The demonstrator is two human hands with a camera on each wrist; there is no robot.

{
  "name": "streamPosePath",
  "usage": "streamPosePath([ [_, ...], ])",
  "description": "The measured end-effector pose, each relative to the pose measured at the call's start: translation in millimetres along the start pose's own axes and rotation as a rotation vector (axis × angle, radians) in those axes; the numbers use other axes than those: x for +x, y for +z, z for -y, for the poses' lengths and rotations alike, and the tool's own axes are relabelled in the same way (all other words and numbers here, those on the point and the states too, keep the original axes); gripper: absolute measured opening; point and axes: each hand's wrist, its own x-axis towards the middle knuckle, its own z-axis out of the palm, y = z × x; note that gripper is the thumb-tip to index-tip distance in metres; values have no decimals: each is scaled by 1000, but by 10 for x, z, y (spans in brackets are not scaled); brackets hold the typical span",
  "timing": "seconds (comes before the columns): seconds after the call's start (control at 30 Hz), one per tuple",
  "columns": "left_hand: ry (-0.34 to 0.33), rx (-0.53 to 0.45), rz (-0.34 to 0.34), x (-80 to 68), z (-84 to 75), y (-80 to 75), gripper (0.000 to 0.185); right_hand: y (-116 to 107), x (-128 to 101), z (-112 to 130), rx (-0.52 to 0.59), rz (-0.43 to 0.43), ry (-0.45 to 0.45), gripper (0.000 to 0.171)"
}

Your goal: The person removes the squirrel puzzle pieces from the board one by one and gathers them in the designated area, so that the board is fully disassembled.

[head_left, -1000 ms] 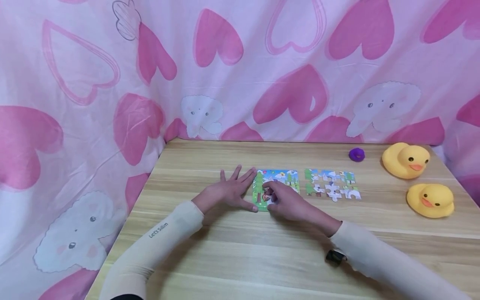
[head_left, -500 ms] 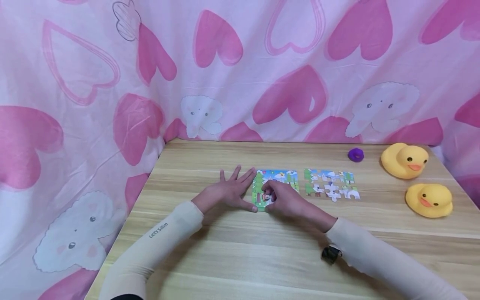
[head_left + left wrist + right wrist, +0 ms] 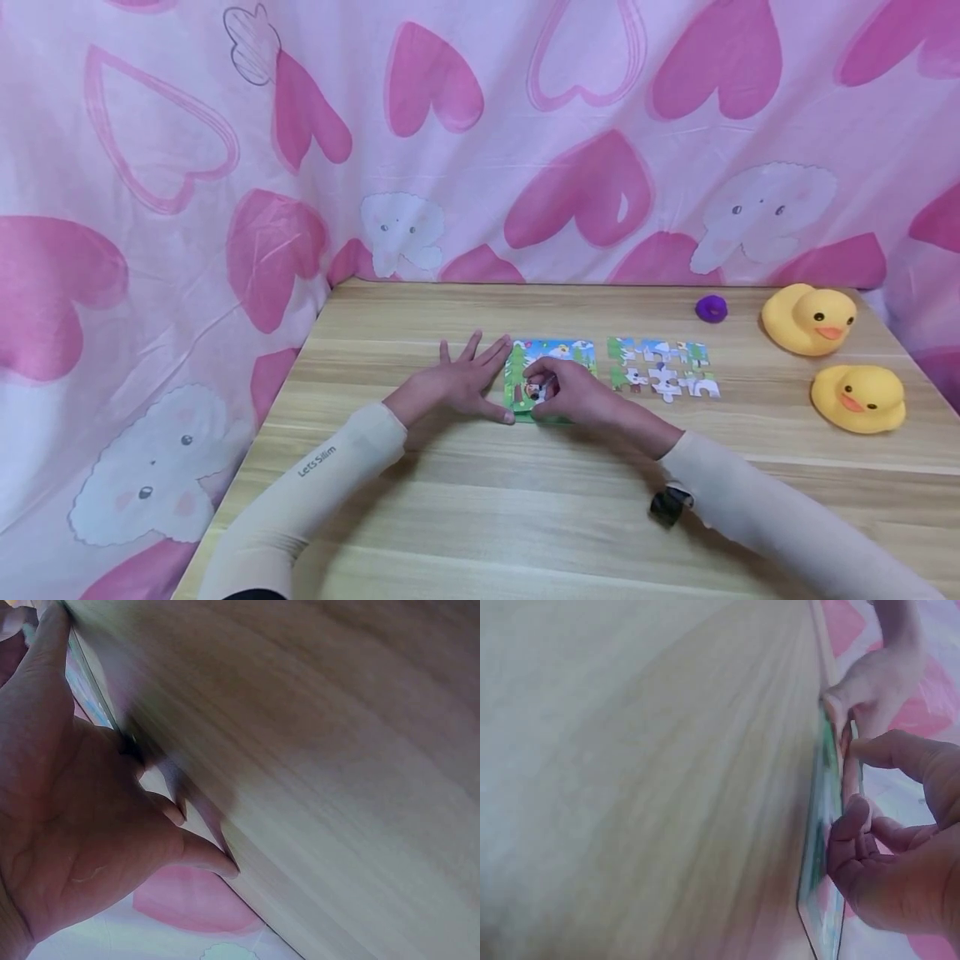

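A colourful jigsaw puzzle [image 3: 517,367] with trees, sky and small figures lies flat on the wooden table. My left hand [image 3: 468,383] rests at its left side with fingers spread, the thumb tip at the lower left corner. Over the puzzle's lower middle, my right hand [image 3: 573,396] pinches a puzzle piece [image 3: 542,388] between thumb and curled fingers, close to the picture; the hand hides much of the puzzle's right half. In the right wrist view the puzzle's edge [image 3: 814,847] runs below the curled fingers. The left wrist view shows my left palm [image 3: 82,825] beside the puzzle.
Several loose jigsaw pieces [image 3: 663,382] lie in rows right of the puzzle. Farther right stand two yellow rubber ducks, one behind [image 3: 806,321] and one in front [image 3: 858,400]. A small purple toy [image 3: 712,309] sits near the back edge, before a pink heart-patterned curtain [image 3: 465,167].
The right hand dips slightly left, then shifts a little back right, staying over the puzzle's lower part. More of the green lower border shows under it now. The left hand stays put.
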Motion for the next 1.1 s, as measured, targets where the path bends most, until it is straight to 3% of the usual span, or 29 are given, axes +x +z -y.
streamPosePath([
  [0.3,-10,-8,6,-11,-1,5,129,-174,-214,-26,59,-53,37,60],
  [0.5,-24,-31,11,-34,-4,-15,129,-398,-486,-97,-21,-80,59,56],
  [0.7,-22,-29,13,-31,-1,-11,129,-577,-733,-255,-105,-111,24,57],
  [0.93,-11,-21,16,-9,8,-3,128,-657,-936,-409,-222,-163,12,53],
  [1.1,-4,-27,12,4,13,1,129,-675,-1021,-484,-237,-175,13,53],
])
